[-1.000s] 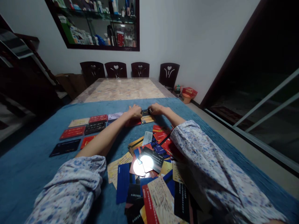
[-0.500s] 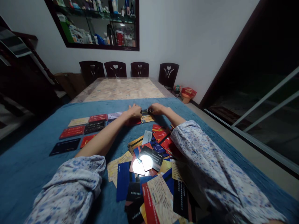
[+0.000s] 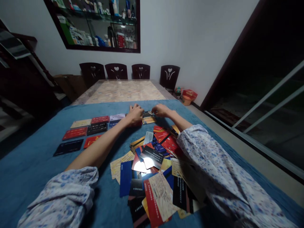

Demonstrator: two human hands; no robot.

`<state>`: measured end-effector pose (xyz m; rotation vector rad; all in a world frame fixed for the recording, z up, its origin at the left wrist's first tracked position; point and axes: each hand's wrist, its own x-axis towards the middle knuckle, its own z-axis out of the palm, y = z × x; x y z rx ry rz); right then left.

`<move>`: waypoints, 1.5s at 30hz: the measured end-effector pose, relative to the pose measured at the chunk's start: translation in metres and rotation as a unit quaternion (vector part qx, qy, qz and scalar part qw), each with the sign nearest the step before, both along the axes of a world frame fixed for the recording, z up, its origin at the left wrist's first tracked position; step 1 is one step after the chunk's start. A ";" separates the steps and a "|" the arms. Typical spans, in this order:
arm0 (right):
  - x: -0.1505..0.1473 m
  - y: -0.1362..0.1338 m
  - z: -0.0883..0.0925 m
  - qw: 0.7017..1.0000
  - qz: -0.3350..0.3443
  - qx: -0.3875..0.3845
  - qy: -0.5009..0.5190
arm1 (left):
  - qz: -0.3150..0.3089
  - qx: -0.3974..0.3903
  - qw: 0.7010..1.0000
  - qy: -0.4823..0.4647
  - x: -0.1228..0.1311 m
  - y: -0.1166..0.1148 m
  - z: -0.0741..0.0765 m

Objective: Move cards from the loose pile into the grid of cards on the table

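Note:
Both my arms reach far out over a blue cloth (image 3: 28,171). My left hand (image 3: 134,114) and my right hand (image 3: 161,110) meet at a dark card (image 3: 147,113), fingers curled and pinching its two ends just above a yellowish card (image 3: 148,120). To the left lie rows of laid-out cards (image 3: 87,129), red, black, tan and pale. Between my forearms and nearer to me sprawls a loose heap of cards (image 3: 154,167) in red, blue, black and cream, one of them glaring with reflected light.
Beyond the cloth the marbled tabletop (image 3: 123,90) runs to several dark chairs (image 3: 116,71) against a white wall. A glass-fronted wall cabinet (image 3: 97,23) hangs above. An orange bin (image 3: 187,96) stands on the floor at right, beside a dark doorway and railings.
Both hands stay at the dark card. The view has shifted slightly, and my left hand has curled a little more over the card's end.

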<state>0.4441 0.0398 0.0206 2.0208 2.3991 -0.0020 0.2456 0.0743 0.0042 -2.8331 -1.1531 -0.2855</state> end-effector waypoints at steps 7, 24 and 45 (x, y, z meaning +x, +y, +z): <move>-0.002 -0.024 0.001 0.999 0.032 0.031 -0.024 | -0.038 0.023 0.999 -0.019 -0.004 -0.024 -0.006; -0.023 -0.079 -0.004 0.996 0.074 0.032 -0.043 | -0.095 0.015 0.991 -0.090 -0.045 -0.075 -0.024; -0.047 -0.149 -0.030 0.988 0.130 0.066 0.057 | -0.168 -0.037 0.979 -0.112 -0.080 -0.139 -0.032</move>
